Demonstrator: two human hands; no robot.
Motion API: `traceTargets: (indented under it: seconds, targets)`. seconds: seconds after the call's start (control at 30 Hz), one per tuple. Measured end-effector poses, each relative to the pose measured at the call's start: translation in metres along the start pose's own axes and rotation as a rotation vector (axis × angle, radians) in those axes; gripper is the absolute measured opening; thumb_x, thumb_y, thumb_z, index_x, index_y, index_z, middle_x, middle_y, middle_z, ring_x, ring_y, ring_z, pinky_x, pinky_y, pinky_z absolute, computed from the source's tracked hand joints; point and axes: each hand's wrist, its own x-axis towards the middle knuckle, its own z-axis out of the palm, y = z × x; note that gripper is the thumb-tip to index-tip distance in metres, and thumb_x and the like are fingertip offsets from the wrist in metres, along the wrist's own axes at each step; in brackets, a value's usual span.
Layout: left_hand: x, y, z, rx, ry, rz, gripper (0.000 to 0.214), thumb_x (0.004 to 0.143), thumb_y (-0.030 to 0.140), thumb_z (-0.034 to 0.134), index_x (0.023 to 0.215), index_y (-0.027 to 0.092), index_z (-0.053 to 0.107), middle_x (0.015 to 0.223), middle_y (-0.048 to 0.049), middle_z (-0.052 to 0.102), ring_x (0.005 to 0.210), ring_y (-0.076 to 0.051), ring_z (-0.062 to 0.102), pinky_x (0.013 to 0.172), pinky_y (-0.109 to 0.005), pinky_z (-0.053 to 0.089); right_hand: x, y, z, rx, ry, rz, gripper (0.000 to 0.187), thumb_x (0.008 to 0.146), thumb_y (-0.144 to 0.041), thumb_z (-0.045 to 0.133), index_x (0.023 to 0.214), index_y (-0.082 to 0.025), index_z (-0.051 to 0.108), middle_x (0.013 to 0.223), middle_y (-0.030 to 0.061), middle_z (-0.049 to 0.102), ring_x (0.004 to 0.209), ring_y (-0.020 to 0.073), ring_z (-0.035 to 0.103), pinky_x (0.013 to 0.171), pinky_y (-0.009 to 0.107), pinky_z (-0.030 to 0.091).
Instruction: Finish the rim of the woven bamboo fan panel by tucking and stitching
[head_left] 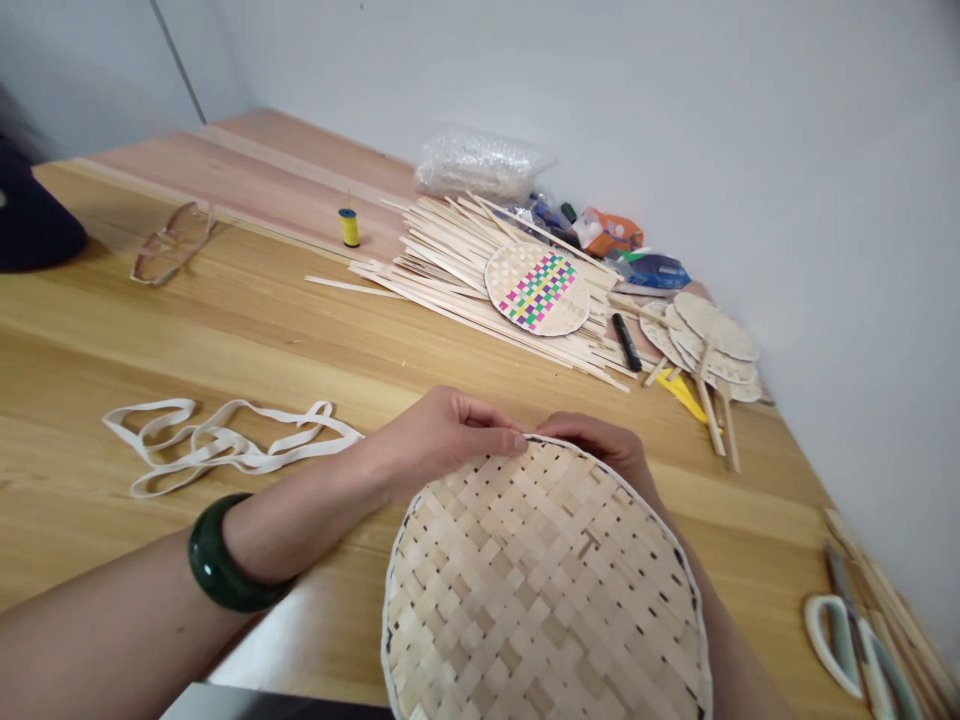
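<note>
A round woven panel (540, 590) of pale flat strips, edged with white cord or tape, stands tilted toward me. At its top rim, my left hand (457, 435) pinches the edge, thumb on the near face and fingers behind. My right hand (600, 435) is closed at the same rim from behind; the panel hides most of its fingers. To the left, a tangled white fabric tape (232, 440) lies on the table and runs up to my left forearm. A dark green bangle (225, 550) circles my left wrist.
Behind lie many loose pale strips (450, 250) with a coloured woven disc (538, 290) on them. Near them are a black marker (625, 342), several handled fans (712, 335) and a yellow thread spool (349, 228). Glasses (172, 245) sit left, scissors (847, 630) right.
</note>
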Motion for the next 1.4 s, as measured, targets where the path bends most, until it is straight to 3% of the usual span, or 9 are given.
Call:
traceTargets:
  seconds: [0.37, 1.4]
  targets:
    - [-0.003, 0.002, 0.003, -0.043, -0.024, -0.022, 0.012, 0.069, 0.027, 0.077, 0.07, 0.015, 0.073, 0.066, -0.001, 0.07, 0.056, -0.011, 0.061, 0.054, -0.021, 0.045, -0.001, -0.006, -0.006, 0.035, -0.1, -0.018, 0.018, 0.078, -0.025, 0.073, 0.095, -0.024, 0.076, 0.087, 0.0032, 0.072, 0.077, 0.0171, 0.064, 0.065, 0.025, 0.051]
    - [0.0, 0.001, 0.001, 0.031, -0.008, 0.01, 0.013, 0.069, 0.029, 0.077, 0.072, 0.017, 0.075, 0.069, -0.0016, 0.072, 0.058, -0.012, 0.062, 0.056, -0.023, 0.046, -0.003, -0.009, -0.013, -0.145, -0.135, -0.07, 0.024, 0.086, -0.028, 0.065, 0.107, -0.024, 0.075, 0.073, 0.0027, 0.062, 0.064, 0.0134, 0.054, 0.053, 0.024, 0.04]
